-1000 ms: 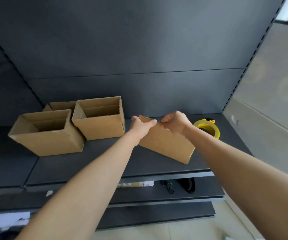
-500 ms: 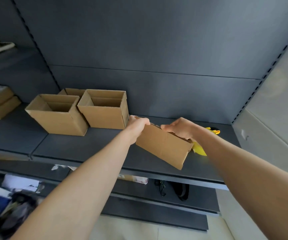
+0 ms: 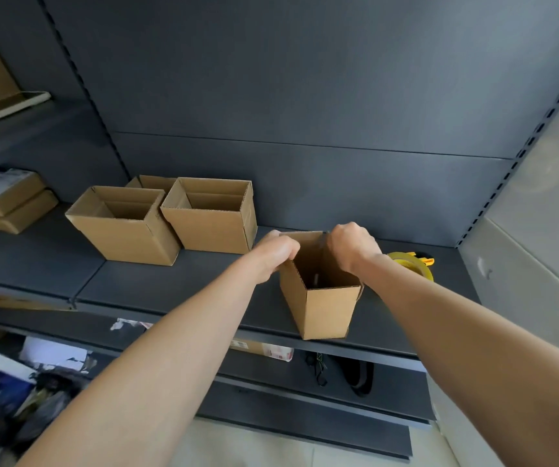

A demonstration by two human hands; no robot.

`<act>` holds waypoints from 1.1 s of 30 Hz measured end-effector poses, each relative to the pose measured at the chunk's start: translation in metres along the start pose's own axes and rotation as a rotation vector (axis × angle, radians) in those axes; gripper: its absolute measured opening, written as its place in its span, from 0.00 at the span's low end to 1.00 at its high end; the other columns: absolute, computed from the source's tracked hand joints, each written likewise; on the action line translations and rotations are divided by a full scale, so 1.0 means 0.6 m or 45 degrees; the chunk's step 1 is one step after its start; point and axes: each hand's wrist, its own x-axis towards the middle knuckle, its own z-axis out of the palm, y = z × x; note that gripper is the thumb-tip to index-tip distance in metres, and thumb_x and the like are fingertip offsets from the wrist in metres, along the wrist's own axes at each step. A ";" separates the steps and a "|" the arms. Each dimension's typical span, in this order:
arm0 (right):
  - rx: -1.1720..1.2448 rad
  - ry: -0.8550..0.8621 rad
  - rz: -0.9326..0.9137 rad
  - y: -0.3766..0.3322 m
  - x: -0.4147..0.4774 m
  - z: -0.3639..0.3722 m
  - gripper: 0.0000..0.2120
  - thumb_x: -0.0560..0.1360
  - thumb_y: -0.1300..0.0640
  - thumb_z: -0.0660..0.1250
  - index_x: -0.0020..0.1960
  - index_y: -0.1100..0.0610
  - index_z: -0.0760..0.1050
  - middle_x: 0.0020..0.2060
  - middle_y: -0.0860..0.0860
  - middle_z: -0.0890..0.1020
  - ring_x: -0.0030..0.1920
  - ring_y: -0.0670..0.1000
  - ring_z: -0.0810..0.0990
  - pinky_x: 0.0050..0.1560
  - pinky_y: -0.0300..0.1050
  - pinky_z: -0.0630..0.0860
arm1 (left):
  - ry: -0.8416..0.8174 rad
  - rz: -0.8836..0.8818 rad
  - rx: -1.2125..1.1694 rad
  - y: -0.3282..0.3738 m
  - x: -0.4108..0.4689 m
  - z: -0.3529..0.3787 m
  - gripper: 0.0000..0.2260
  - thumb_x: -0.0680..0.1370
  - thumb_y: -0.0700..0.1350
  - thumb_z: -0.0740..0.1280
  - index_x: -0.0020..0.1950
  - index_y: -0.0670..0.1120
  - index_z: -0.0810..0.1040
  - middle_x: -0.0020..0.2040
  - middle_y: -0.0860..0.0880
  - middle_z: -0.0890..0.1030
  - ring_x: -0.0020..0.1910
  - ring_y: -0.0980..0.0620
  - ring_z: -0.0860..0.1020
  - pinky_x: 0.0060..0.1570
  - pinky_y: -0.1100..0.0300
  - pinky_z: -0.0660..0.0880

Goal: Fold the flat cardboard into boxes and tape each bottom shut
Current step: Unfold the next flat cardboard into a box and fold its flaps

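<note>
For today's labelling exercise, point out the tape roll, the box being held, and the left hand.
tape roll point(image 3: 419, 270): head view, on its yellow outer band.
held box point(image 3: 332, 311): head view, on its near front wall.
left hand point(image 3: 276, 253): head view, on the knuckles.

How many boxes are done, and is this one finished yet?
Three open boxes stand folded at the back of the shelf. A fourth box is in hand: the left hand and right hand grip its top rim. Its bottom is hidden, so taping may remain; the yellow tape roll lies untouched to its right.
</note>
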 end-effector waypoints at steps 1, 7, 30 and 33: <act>0.021 0.023 0.021 -0.002 0.001 -0.001 0.12 0.75 0.70 0.58 0.54 0.65 0.77 0.49 0.60 0.80 0.48 0.61 0.80 0.44 0.48 0.75 | -0.038 0.010 -0.011 -0.004 -0.002 0.000 0.23 0.70 0.35 0.63 0.65 0.44 0.68 0.60 0.43 0.71 0.59 0.46 0.72 0.58 0.48 0.76; 0.085 0.051 0.109 0.002 0.021 0.007 0.12 0.77 0.69 0.57 0.55 0.64 0.76 0.50 0.60 0.80 0.50 0.62 0.79 0.44 0.48 0.75 | -0.145 0.086 -0.032 -0.010 -0.001 -0.007 0.28 0.73 0.35 0.63 0.72 0.46 0.64 0.65 0.45 0.69 0.62 0.46 0.70 0.61 0.50 0.75; 0.713 -0.933 0.784 0.090 -0.034 -0.057 0.43 0.67 0.34 0.70 0.70 0.61 0.63 0.50 0.63 0.77 0.55 0.63 0.80 0.56 0.54 0.79 | -0.016 0.033 -0.021 -0.006 0.037 0.018 0.23 0.73 0.48 0.69 0.62 0.50 0.61 0.57 0.48 0.70 0.57 0.48 0.70 0.63 0.49 0.71; 0.852 -0.810 0.824 0.097 -0.031 -0.048 0.39 0.69 0.41 0.73 0.69 0.64 0.65 0.54 0.61 0.76 0.55 0.62 0.80 0.56 0.53 0.79 | 0.003 0.014 -0.057 -0.003 0.036 0.018 0.27 0.73 0.48 0.70 0.66 0.47 0.60 0.59 0.48 0.69 0.58 0.48 0.69 0.62 0.50 0.70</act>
